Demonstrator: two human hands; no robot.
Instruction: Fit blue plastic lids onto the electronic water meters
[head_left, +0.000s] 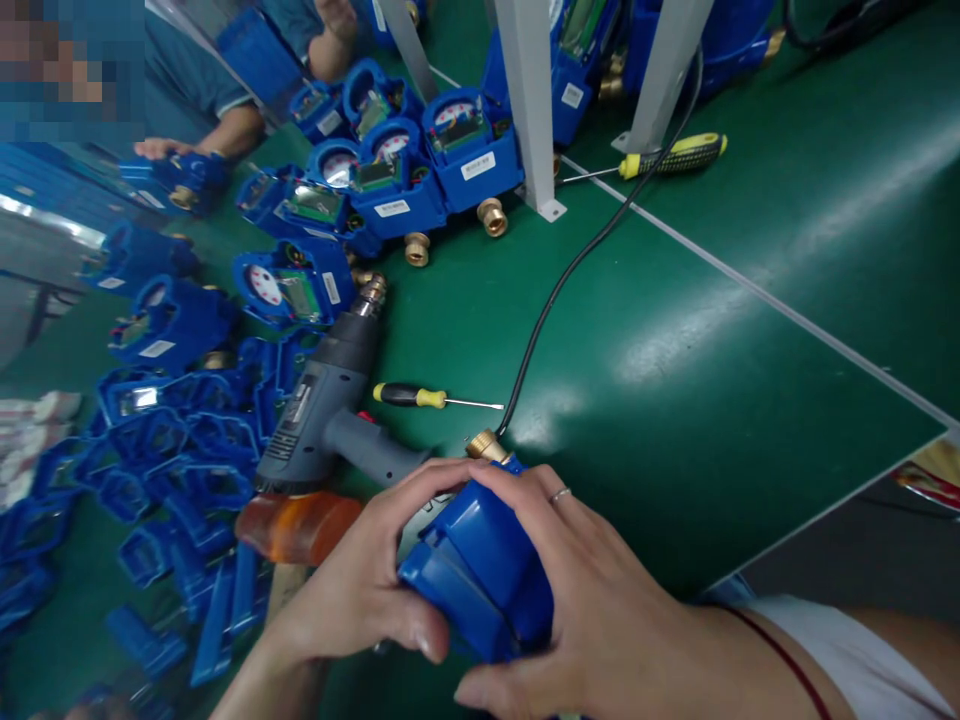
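At lower centre, your right hand (589, 575) hides part of the blue housing (484, 560); the upper-centre label (478, 166) is too small to read.

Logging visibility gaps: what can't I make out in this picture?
All in the head view:
Blue unit: sides, partly covered by the left hand and right hand.
Cable: lower end, lost behind the unit.
White labels: print, too small.
Red item: identity unclear, cut off by the right edge.

Rightward the green tabletop (712, 420) is mostly open, but a heat gun (322, 395) (bulky) crowds the left fingers (416, 483).
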